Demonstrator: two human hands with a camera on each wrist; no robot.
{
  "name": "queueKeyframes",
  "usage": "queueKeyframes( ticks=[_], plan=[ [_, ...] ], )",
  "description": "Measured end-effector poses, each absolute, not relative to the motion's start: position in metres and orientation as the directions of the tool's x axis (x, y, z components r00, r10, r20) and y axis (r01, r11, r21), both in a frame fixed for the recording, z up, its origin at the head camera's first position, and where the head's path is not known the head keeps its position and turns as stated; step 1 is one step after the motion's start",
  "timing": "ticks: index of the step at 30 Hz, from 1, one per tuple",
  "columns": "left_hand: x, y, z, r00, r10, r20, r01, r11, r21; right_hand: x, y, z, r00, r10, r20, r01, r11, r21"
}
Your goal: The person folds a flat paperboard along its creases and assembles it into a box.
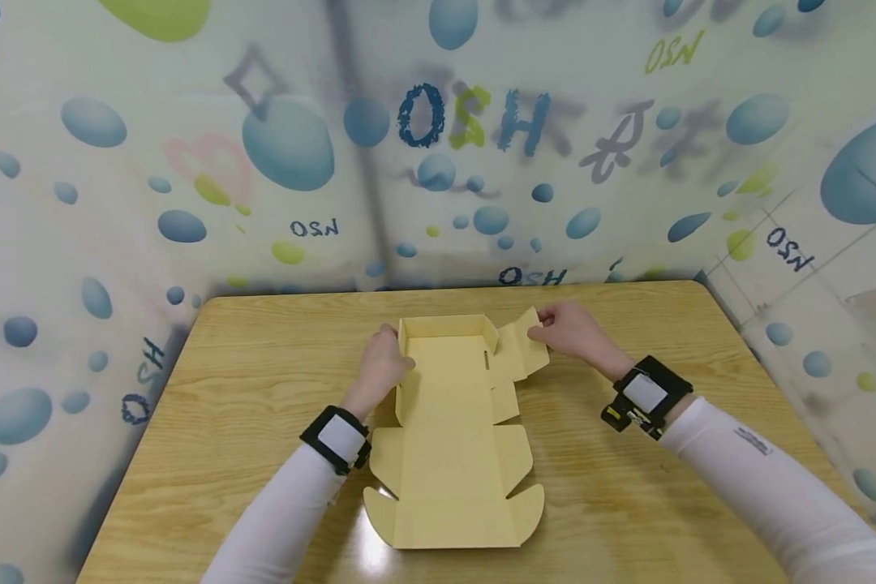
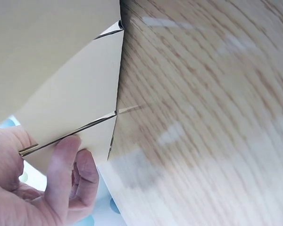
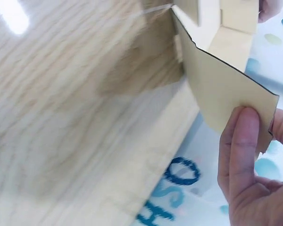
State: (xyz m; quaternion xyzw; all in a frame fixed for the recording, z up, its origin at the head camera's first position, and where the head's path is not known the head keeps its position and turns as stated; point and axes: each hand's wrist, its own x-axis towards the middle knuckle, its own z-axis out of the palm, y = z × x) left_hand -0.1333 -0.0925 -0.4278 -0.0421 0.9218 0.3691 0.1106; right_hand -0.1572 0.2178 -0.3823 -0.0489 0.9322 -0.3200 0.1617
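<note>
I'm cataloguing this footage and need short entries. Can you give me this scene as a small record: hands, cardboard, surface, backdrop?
Left hand: grips the left wall of the box, toward its far end
Right hand: pinches the far right flap, which is lifted off the table
Cardboard box: partly folded; left and far walls upright, near-end flaps spread outward
Surface: wood-grain table
Backdrop: pale, with blue and green ovals and lettering
</note>
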Motion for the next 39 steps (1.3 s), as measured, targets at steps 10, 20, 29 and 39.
queueKeyframes(
  ticks=[10, 20, 29, 39],
  plan=[
    [-0.133, -0.091, -0.426, -0.971, 0.010, -0.241, -0.160, 0.720, 0.675, -0.158, 0.176, -0.370, -0.962, -0.193, -0.192, -0.037, 0.792, -0.609],
    [-0.133, -0.091, -0.427, -0.972, 0.006, -0.234, -0.160, 0.711, 0.684, -0.160, 0.152, -0.367, -0.965, -0.220, -0.144, -0.085, 0.780, -0.621],
    [-0.133, -0.092, -0.428, -0.973, 0.015, -0.231, -0.152, 0.712, 0.686, -0.159, 0.147, -0.368, -0.965, -0.216, -0.147, -0.086, 0.794, -0.601],
    [-0.133, -0.093, -0.428, -0.974, 0.005, -0.224, -0.151, 0.728, 0.669, -0.161, 0.133, -0.368, -0.955, -0.270, -0.119, -0.155, 0.801, -0.578]
  ],
)
